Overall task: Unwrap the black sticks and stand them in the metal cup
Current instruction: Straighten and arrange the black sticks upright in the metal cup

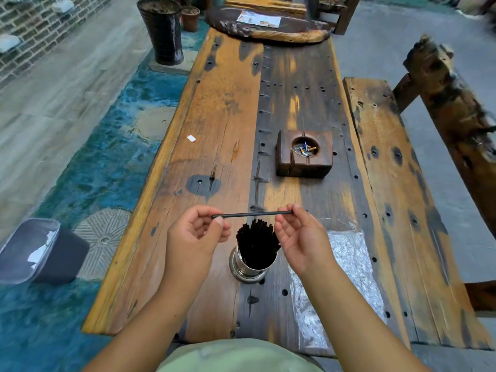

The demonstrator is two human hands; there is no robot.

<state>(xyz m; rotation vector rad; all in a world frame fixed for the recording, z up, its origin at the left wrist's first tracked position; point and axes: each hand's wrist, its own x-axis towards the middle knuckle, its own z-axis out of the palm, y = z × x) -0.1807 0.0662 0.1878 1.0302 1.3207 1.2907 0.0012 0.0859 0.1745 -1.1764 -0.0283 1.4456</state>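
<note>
A long plank table [228, 124] runs from 6 o'clock toward 12. On the floor at 8 o'clock sits a bin [40, 251]. A clear plastic bag [346, 267] lies flat on the table at 4 o'clock, just beside the cup. A wooden ashtray [304, 154] stands past centre toward 1 o'clock. The metal cup [249, 267] stands upright between the wrists, full of black sticks [256, 244] fanning upward. Above it, the left hand [194, 234] and right hand [300, 232] each pinch one end of a single stick [252, 214] held level, other fingers loosely curled.
</note>
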